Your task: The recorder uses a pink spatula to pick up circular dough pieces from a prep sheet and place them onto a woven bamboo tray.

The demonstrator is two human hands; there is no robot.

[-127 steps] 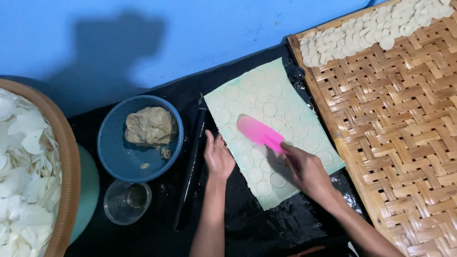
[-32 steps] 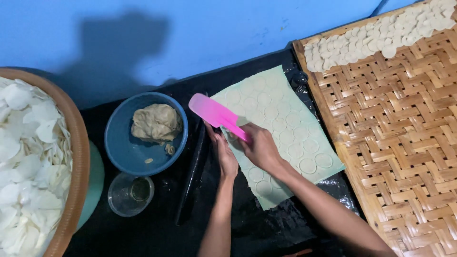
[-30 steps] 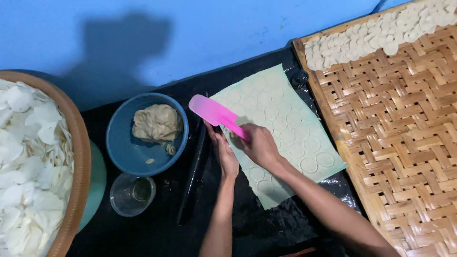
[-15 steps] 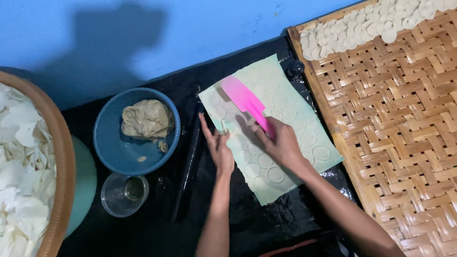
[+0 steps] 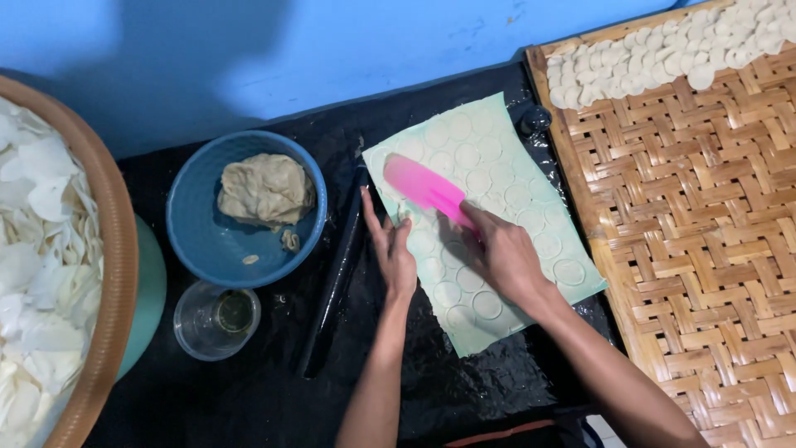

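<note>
A pink spatula [image 5: 427, 189] is gripped by the right hand [image 5: 504, 255] and laid on the rolled dough sheet [image 5: 489, 216] — blade flat. The sheet's near edge is pressed by the left hand [image 5: 391, 253], fingers spread and holding nothing.

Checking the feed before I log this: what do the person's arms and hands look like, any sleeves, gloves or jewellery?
Both forearms are bare to the frame edge, with no sleeves showing. The left hand and right hand wear no gloves; no rings, watch or bracelets are visible.
</note>
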